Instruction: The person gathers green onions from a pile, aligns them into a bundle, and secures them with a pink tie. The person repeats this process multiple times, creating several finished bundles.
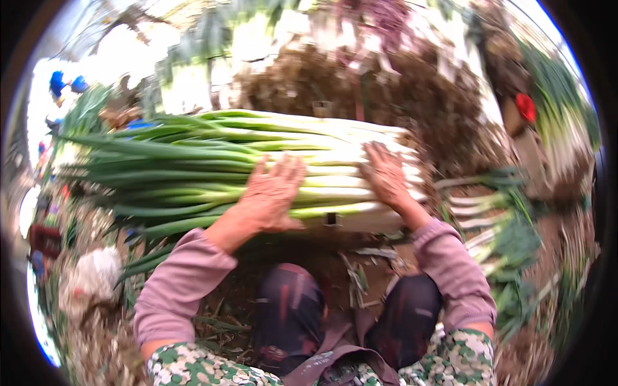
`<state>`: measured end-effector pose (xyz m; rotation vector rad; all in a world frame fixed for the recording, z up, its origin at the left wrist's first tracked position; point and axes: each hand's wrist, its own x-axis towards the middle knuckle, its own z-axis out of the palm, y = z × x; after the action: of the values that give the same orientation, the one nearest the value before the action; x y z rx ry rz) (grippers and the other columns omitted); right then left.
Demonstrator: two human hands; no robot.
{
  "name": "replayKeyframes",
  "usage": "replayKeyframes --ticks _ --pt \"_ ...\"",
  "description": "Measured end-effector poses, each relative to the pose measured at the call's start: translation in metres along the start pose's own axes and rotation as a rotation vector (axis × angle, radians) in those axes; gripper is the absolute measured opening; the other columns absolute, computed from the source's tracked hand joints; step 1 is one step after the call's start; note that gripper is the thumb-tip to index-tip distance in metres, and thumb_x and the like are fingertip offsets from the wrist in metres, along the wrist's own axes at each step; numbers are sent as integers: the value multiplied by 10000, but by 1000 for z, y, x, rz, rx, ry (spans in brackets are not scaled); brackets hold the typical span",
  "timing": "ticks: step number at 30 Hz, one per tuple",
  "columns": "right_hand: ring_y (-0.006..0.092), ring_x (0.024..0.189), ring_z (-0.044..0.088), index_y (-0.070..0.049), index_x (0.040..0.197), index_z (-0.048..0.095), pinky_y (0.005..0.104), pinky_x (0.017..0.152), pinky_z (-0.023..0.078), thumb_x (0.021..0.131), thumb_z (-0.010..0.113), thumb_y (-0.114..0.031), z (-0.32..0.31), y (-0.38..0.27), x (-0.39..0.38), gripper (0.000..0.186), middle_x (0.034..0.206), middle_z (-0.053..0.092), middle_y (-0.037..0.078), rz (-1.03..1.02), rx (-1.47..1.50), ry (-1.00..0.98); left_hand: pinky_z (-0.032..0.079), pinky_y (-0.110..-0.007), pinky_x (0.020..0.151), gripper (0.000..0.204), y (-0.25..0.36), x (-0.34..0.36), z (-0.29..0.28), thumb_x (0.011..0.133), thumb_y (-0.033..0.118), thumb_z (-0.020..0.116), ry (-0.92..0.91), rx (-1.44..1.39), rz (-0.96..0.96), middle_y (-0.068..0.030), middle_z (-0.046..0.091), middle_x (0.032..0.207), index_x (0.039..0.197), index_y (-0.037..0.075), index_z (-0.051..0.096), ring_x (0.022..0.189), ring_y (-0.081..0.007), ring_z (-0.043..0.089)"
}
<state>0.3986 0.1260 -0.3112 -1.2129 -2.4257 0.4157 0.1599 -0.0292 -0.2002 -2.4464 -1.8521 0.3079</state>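
Note:
A thick layer of long green onions (193,157) lies crosswise in front of me, with green leaves to the left and white stalks and roots to the right. My left hand (273,193) rests on it where the green turns pale, fingers stretched out and pointing away from me. On the white stalks, closer to the root ends, my right hand (386,177) lies with its palm down and fingers extended. Neither hand is closed around a stalk. Below the near side of the onions shows the pale edge of a support (364,222).
Behind is a large heap of green onions with brown roots (290,77). Loose green onions (492,225) lie on the ground at right, near another upright bunch (557,109). A crumpled clear plastic bag (96,273) sits at left. My knees (290,315) are close below the onions.

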Motion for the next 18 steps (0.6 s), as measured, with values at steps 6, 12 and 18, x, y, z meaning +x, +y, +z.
replayKeyframes --ticks 6,12,18 --pt "283 1408 288 -175 1444 397 534 1158 98 958 446 -490 2 20 2 581 1489 386 108 52 -59 -9 150 -524 1159 1076 -17 30 0 643 639 716 72 11 121 -163 386 1489 1447 23 353 1398 -307 339" --pt "248 1445 230 -154 1479 341 507 1160 55 956 413 -537 10 -11 -10 651 1536 312 103 172 -34 39 62 -613 1157 970 3 0 13 629 519 788 253 52 16 -103 396 1487 1426 110 418 1430 -287 274" --pt "263 1413 290 -151 1467 362 498 1157 87 965 402 -519 11 3 -8 623 1503 363 115 121 -68 116 79 -679 1121 849 3 -69 39 722 310 719 461 218 -211 -99 265 1555 1477 314 331 1457 -336 186"
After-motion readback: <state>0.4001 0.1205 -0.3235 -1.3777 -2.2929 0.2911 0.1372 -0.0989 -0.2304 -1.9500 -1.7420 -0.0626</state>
